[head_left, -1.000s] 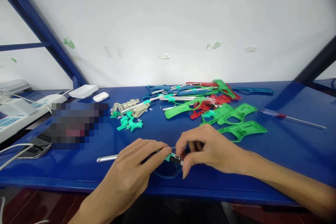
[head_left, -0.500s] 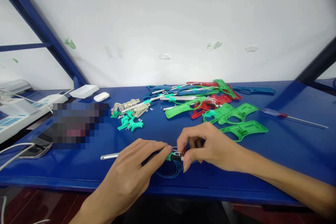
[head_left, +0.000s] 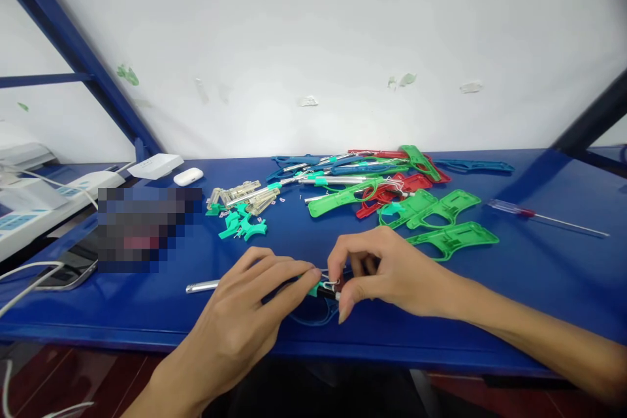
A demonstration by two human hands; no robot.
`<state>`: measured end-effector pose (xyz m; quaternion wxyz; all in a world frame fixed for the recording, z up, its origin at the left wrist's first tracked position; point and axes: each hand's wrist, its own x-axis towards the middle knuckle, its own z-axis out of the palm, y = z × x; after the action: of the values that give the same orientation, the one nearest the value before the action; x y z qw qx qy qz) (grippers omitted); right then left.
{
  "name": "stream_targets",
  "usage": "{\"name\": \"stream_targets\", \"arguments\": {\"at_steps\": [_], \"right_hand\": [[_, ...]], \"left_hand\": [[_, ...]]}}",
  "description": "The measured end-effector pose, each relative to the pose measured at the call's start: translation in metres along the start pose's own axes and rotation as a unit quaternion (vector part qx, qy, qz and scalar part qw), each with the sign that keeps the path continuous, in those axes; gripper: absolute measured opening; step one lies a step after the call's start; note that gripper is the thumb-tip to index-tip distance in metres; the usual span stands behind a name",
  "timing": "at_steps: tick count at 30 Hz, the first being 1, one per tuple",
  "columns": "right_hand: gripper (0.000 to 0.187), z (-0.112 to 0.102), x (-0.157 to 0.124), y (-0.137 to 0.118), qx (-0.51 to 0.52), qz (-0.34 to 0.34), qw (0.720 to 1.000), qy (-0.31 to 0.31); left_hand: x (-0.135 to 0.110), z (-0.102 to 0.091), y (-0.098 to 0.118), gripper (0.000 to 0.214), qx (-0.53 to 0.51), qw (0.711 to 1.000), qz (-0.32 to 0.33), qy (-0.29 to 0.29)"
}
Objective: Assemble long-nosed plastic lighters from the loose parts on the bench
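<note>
Barely shifted over the last second, the metal tube (head_left: 202, 287) shows slightly less of its end past a left hand (head_left: 249, 300) closed over a blue shell (head_left: 313, 321), near the table's (head_left: 147, 317) front edge

Work looks partway along: one teal block (head_left: 312, 289) and one black part (head_left: 325, 292) sit in line at the shell, while white wires (head_left: 331, 285) lie exposed, with no cover seen over them. The right hand (head_left: 392, 274) curls thumb and forefinger about the wires; whether it pinches them cannot be told. Beyond lie one screwdriver (head_left: 528, 213), one phone (head_left: 68, 266) and at least four green shells (head_left: 453, 240); teal pieces (head_left: 255, 228) overlap too much to count
</note>
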<state>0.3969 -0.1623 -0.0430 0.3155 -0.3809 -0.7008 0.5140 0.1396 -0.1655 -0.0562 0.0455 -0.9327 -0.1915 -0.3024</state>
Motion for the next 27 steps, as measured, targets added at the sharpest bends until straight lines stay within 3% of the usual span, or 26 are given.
{"name": "stream_targets", "arguments": {"at_steps": [27], "right_hand": [[0.024, 0.0003, -0.0014, 0.0041, 0.067, -0.006, 0.998, -0.013]], "left_hand": [[-0.0011, -0.0012, 0.0033, 0.031, 0.005, 0.999, 0.041, -0.012]]}}
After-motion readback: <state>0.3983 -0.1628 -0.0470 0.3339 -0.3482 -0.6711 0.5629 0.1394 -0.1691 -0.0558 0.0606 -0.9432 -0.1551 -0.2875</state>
